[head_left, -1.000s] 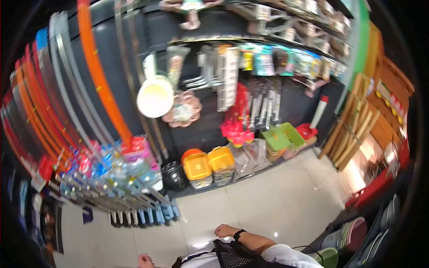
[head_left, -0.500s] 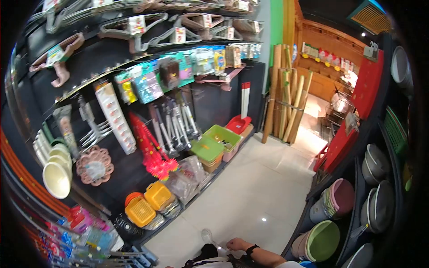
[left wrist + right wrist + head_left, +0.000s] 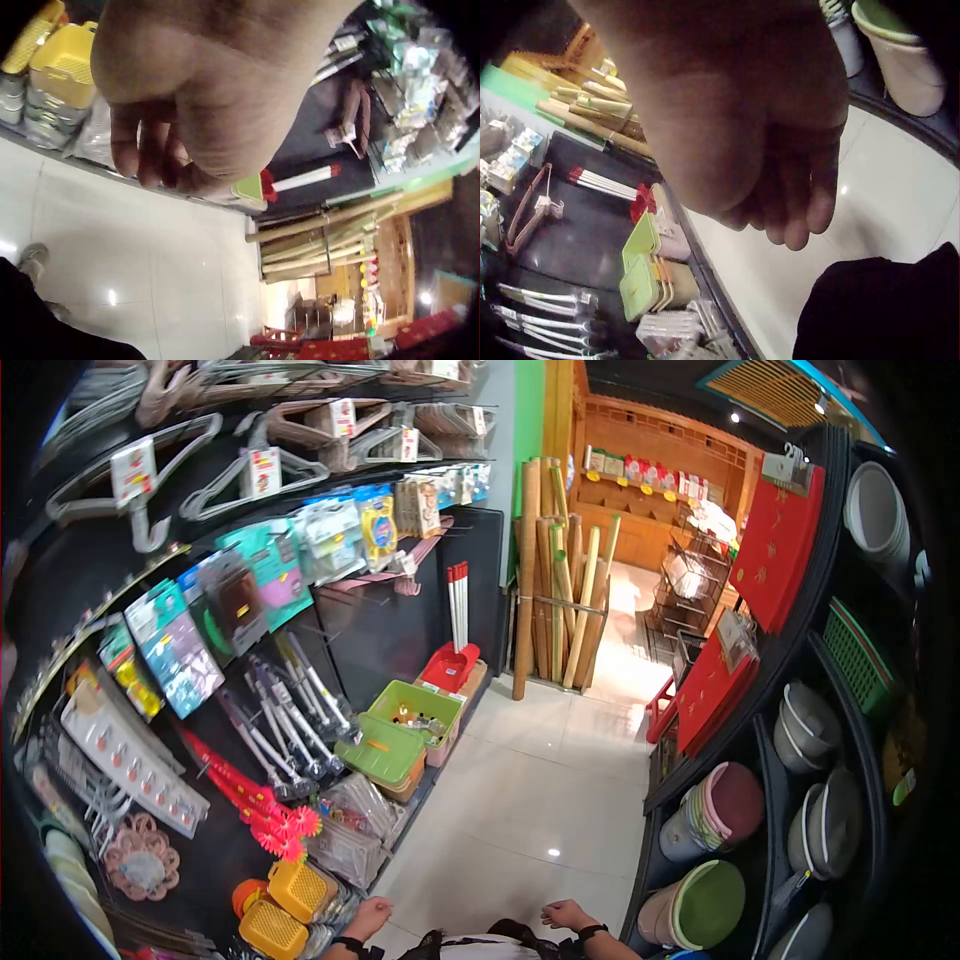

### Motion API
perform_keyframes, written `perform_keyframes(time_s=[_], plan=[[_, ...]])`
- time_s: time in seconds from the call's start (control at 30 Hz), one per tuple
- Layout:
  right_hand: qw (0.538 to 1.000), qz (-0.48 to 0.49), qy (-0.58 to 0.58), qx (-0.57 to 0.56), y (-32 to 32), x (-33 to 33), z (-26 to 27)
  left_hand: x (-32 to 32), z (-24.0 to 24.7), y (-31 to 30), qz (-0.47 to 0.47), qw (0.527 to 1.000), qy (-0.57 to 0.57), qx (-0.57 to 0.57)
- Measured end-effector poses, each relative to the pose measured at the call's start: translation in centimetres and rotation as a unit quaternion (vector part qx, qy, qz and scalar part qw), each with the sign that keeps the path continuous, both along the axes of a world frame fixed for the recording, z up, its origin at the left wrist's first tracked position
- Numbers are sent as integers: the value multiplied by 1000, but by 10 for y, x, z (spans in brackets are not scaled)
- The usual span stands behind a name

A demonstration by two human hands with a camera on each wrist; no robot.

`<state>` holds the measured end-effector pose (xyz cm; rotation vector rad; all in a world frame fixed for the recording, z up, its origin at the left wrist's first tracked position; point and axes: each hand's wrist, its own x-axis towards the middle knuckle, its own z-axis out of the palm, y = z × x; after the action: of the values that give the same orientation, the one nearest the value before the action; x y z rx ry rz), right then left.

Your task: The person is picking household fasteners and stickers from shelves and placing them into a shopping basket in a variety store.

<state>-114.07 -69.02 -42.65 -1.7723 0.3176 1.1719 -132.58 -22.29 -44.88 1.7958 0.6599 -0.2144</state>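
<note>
- Shop aisle, head view: shelving flanks pale floor tiles (image 3: 520,790). Since the previous frame my view has swung rightward, and the left hand (image 3: 372,916) has come into sight near the yellow baskets (image 3: 298,890); the right hand (image 3: 567,913) is nearest the green-lined bucket (image 3: 695,905).
- Left wrist: I see its fingers hanging loosely curled, grip released.
- Right wrist: these fingers droop, also released; buckets show upper right.

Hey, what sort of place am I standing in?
Probably a household goods shop: labelled hangers hang in rows, packets hang below them, and several buckets stand stacked to your right.
</note>
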Motion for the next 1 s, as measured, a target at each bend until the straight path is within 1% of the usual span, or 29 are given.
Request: perform_keyframes(time_s=[0.07, 0.1, 0.13, 0.17, 0.2, 0.23, 0.27, 0.3, 0.37, 0.43, 0.5, 0.53, 0.57, 0.6, 0.63, 0.67, 0.7, 0.73, 0.8, 0.87, 0.93, 0.97, 1.0], plan=[[1000, -21, 14, 9, 7, 18, 0, 59, -4, -5, -56, 997, -45, -32], [999, -36, 23, 13, 10, 30, -2, 82, 10, -13, -60, 997, -41, -27], [998, -37, 40, 9, 11, 58, -7, 117, 35, -26, -60, 997, -25, -39], [998, -37, 43, 21, 21, 101, -19, 163, 51, -27, -58, 997, -11, -45], [998, -34, 40, 23, 20, 121, -26, 179, 53, -34, -57, 997, -11, -42], [999, -31, 36, 26, 19, 127, -31, 182, 56, -38, -66, 997, -2, -44], [998, -29, 46, 19, 26, 154, -41, 198, 56, -39, -71, 997, 6, -43], [998, -24, 44, 23, 29, 187, -47, 219, 50, -39, -66, 997, 4, -38], [999, 34, 32, 1, 34, 259, -52, 264, 42, -43, -50, 998, -21, -28], [998, 54, 9, 26, 42, 319, -45, 306, 52, -46, -42, 998, -36, -3], [996, 75, -9, 44, 45, 369, -35, 333, 50, -53, -51, 997, 5, 57], [993, 106, -41, 27, 51, 409, -31, 363, 50, -53, -55, 995, -29, 72], [987, 149, -66, 8, 53, 446, -26, 387, 50, -59, -38, 997, -22, 69], [985, 156, -72, 9, 53, 463, -22, 413, 65, -60, -24, 998, -27, 47], [984, 161, -73, 8, 56, 468, -19, 421, 73, -63, -10, 999, -32, 25], [984, 161, -77, 12, 64, 483, -18, 433, 63, -58, 20, 998, -51, -26], [984, 160, -81, 16, 71, 503, -17, 454, 79, -65, 28, 998, -41, -30], [978, 185, -93, 28, 80, 529, -17, 475, 76, -65, 31, 998, -47, -25], [973, 202, -103, 49, 101, 566, -10, 511, 78, -57, 33, 998, -54, -16], [967, 219, -113, 67, 127, 602, 19, 548, 91, -54, 38, 996, -65, -38], [949, 244, -171, 100, 156, 639, 48, 591, 107, -42, 36, 996, -69, -36], [948, 248, -174, 96, 170, 661, 55, 613, 109, -37, 33, 996, -71, -36], [938, 262, -194, 119, 184, 682, 60, 635, 105, -31, 33, 995, -97, -21]])
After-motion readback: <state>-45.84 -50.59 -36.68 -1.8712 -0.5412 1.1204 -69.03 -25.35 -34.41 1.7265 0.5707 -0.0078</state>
